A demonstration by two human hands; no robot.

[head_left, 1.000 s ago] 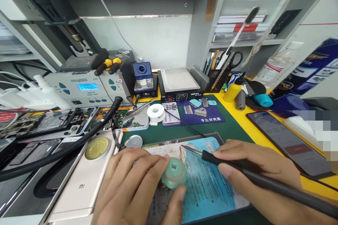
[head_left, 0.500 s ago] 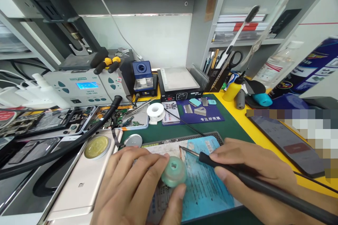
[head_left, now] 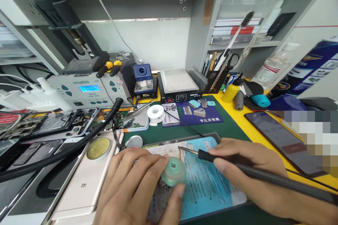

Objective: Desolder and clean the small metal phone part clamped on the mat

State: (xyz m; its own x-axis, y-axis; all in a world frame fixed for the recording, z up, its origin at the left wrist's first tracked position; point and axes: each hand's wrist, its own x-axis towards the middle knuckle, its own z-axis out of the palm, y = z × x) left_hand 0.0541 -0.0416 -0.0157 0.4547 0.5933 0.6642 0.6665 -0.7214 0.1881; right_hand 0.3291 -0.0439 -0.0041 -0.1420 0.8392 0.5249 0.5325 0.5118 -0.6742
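My left hand (head_left: 133,186) pinches a small pale green round spool (head_left: 173,172) between thumb and fingers, low in the middle of the view. My right hand (head_left: 250,168) grips a black soldering iron (head_left: 237,168) like a pen. Its metal tip (head_left: 185,149) points left and sits just above and right of the spool. Both hands rest over a blue and white mat (head_left: 203,179) on the green bench mat (head_left: 174,132).
A white phone back (head_left: 81,182) with a round gold camera ring lies left of my left hand. A black hose (head_left: 66,147) crosses it. Opened phones, a soldering station (head_left: 84,89), a hot plate (head_left: 179,84), a solder reel (head_left: 155,111) and a dark phone (head_left: 280,140) surround the mat.
The soldering iron and my right hand have shifted slightly left, bringing the tip closer to the green spool. My left hand has hardly moved.
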